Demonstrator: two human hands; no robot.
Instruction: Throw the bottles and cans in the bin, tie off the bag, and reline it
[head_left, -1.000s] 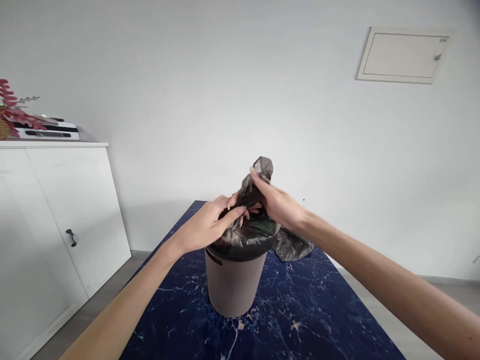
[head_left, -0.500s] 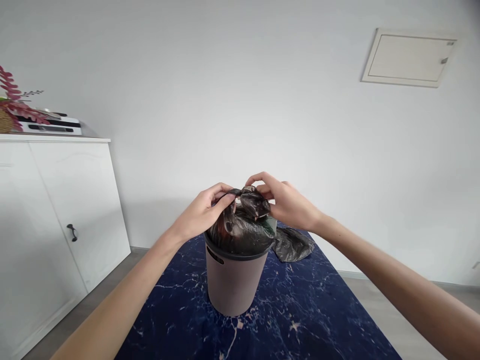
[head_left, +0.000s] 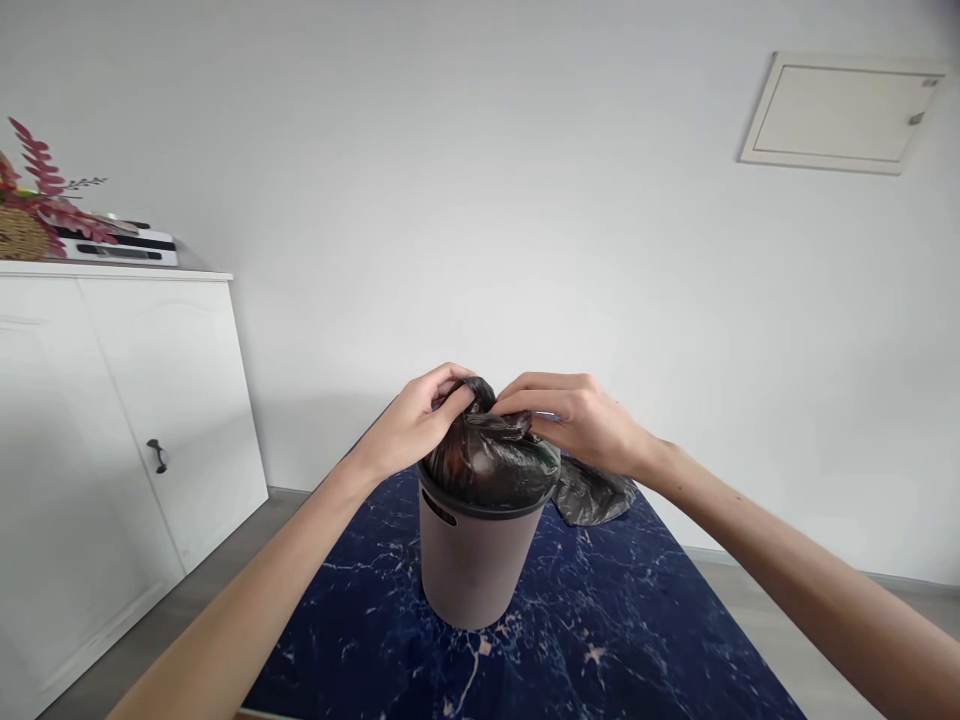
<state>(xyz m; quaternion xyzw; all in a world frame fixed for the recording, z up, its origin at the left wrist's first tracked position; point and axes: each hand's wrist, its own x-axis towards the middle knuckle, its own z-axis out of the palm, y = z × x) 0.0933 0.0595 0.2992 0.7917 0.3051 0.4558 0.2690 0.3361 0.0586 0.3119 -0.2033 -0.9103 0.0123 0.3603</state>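
A thin black garbage bag [head_left: 487, 465] bulges above the dark rim of a grey-brown trash can [head_left: 476, 565], which stands upright on the table. Its gathered top is bunched between my two hands. My left hand [head_left: 420, 415] pinches the twisted plastic on the left side, thumb against fingers. On the right, my right hand [head_left: 577, 415] has its fingers closed on another fold of the same bag, fingertips pointing to the middle. Reddish and green contents show faintly through the plastic.
A second crumpled black bag [head_left: 592, 492] lies behind the can, to its right. The table [head_left: 600, 620] has a dark blue marbled top. At left stands a white cabinet [head_left: 172, 400] with pink artificial leaves [head_left: 49, 180] on it. A panel [head_left: 840, 115] is set in the wall.
My right hand has turned flatter and pushed its fingers in toward my left hand. The bag's top is folded lower on the right. The view has shifted slightly left.
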